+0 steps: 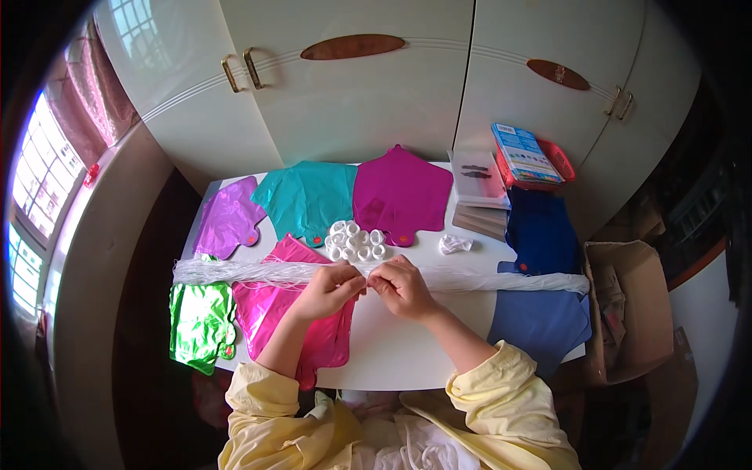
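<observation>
Over the middle of the table, my left hand [330, 291] and my right hand [401, 288] meet with fingertips pinched together. Whatever lies between the fingertips is too small to make out. Behind and beneath them, a long bundle of white thread [501, 282] stretches across the table, looser and frayed at its left end. Just beyond my hands sits a cluster of small white rolls [352, 240]. A pink foil sheet [325, 337], shaped like a flat balloon, lies under my left wrist and the thread.
Flat foil pieces lie around: purple [227, 215], teal [305, 196], magenta [403, 192], green [197, 321], navy [540, 227] and slate blue [540, 327]. A crumpled white piece [456, 244], a clear box [479, 178] and a red basket [558, 159] stand right. A cardboard box [646, 313] adjoins the table.
</observation>
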Demonstrator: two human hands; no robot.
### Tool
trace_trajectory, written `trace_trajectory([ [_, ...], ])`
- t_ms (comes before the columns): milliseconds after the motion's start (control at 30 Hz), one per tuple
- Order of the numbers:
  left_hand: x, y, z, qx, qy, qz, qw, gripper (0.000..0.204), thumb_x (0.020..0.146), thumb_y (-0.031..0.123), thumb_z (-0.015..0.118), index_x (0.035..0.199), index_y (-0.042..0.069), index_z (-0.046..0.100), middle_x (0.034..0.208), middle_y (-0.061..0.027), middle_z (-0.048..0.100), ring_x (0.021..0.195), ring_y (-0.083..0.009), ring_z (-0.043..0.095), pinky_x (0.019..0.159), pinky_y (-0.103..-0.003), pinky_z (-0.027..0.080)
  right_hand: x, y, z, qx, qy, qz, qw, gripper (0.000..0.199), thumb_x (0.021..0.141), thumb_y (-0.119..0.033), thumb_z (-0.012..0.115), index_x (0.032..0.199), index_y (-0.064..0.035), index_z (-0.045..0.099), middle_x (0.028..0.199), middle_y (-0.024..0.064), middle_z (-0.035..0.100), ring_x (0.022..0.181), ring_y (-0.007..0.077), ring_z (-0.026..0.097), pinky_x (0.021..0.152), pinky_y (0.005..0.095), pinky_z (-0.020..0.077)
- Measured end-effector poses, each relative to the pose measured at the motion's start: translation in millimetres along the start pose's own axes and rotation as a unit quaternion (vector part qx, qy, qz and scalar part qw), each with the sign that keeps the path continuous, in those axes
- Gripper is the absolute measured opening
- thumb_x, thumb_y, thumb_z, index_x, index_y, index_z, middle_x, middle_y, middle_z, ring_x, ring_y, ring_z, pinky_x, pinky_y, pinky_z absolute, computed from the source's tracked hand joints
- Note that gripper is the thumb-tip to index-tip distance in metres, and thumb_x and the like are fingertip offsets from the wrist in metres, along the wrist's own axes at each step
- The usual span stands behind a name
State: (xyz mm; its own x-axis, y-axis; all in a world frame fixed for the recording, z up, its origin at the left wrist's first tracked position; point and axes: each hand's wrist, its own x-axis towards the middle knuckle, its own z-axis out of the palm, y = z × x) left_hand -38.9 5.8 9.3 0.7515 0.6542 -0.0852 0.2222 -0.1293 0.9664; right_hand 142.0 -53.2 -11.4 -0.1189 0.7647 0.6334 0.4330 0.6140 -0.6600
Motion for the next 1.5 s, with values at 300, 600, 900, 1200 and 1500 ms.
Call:
trace_trajectory([
  [300,5.1,2.5,5.2,0.183,0.140,0.166,0.959,0.013,0.086,0.004,0.050,0.094,-0.003,0.058,0.101,-0.0055,0.056,0.086,-0.0136,0.049,0.071,-0.031,0.041,-3.6,8.1,2.4,0.014,-0.031,0.072,0.997,0.014,0.083,-0.017,0.056,0.075,-0.0051,0.057,0.062,0.0092,0.056,0.060,0.0263,0.053,0.062,0.0352,0.0397],
  [600,5.8,9.7,7.1,-0.176,0.099,0.160,0.966,0.024,0.087,0.010,0.049,0.106,-0.004,0.055,0.101,-0.0058,0.056,0.083,-0.0127,0.051,0.070,-0.027,0.041,-1.9,3.1,3.8,0.036,-0.068,0.091,0.993,0.012,0.083,-0.015,0.055,0.077,-0.0043,0.057,0.067,0.0118,0.058,0.062,0.0269,0.056,0.058,0.0350,0.0409],
  [900,2.3,8.2,3.6,-0.330,0.037,0.118,0.936,0.019,0.089,0.011,0.047,0.090,-0.003,0.060,0.092,-0.0047,0.059,0.076,-0.0115,0.053,0.065,-0.028,0.042,-3.4,3.9,6.4,0.025,-0.027,0.148,0.988,0.015,0.085,-0.017,0.053,0.078,-0.0038,0.056,0.067,0.0132,0.057,0.061,0.0294,0.056,0.056,0.0366,0.0427],
  [1200,0.1,-3.2,-2.3,-0.259,-0.053,0.120,0.957,0.019,0.088,0.013,0.051,0.093,-0.003,0.061,0.086,-0.0062,0.058,0.075,-0.0103,0.049,0.074,-0.024,0.039,-1.2,-1.5,0.4,0.027,-0.017,0.147,0.989,0.011,0.084,-0.014,0.056,0.082,-0.0043,0.059,0.068,0.0108,0.061,0.062,0.0251,0.060,0.057,0.0314,0.0451],
  [1500,1.5,3.7,-0.1,-0.239,-0.047,0.124,0.962,0.017,0.085,0.007,0.052,0.091,-0.006,0.060,0.084,-0.0071,0.059,0.078,-0.0135,0.054,0.070,-0.026,0.042,-1.8,5.5,3.4,0.016,-0.002,0.158,0.987,0.014,0.085,-0.017,0.054,0.081,-0.0042,0.059,0.066,0.0128,0.058,0.061,0.0311,0.058,0.055,0.0371,0.0442],
])
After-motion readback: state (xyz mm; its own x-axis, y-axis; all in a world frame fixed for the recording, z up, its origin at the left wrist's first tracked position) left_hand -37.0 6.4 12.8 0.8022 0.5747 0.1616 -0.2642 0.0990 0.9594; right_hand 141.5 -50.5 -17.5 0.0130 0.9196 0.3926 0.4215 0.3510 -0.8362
